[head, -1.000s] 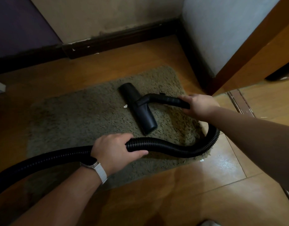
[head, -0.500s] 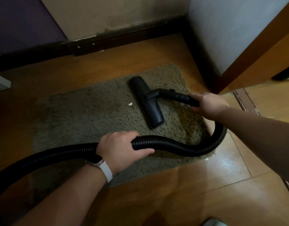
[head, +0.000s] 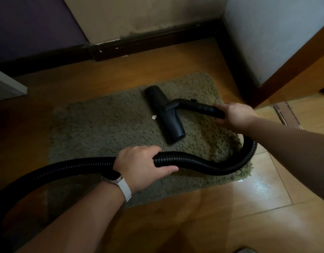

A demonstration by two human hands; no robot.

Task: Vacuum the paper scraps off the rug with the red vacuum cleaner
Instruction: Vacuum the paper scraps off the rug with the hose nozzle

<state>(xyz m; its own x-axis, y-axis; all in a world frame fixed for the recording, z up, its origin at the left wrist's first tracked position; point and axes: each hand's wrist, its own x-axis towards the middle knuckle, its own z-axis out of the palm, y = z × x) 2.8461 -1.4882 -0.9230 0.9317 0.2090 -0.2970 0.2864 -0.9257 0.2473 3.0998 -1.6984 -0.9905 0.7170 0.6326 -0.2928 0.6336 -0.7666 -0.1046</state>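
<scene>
A shaggy olive rug [head: 102, 128] lies on the wooden floor. The black vacuum floor nozzle [head: 165, 114] rests flat on the rug's right half. My right hand [head: 236, 115] grips the nozzle's black handle tube [head: 199, 107]. My left hand [head: 141, 165], with a white watch strap on the wrist, is closed around the ribbed black hose [head: 203, 164], which curves from the lower left round to the handle. One white paper scrap [head: 154, 117] lies on the rug right beside the nozzle's left side. Another small scrap [head: 240, 181] sits at the rug's near right corner. The red vacuum body is out of view.
A dark skirting board [head: 148, 44] runs along the far wall. A wall corner with a wooden door frame [head: 292, 70] stands at the right, with a floor threshold strip [head: 285, 115] below it. A pale object [head: 6, 86] juts in at the left edge.
The view has shifted, so rug and nozzle sit further right in the frame. The nozzle stays beside the white scrap, and both hands keep their grips.
</scene>
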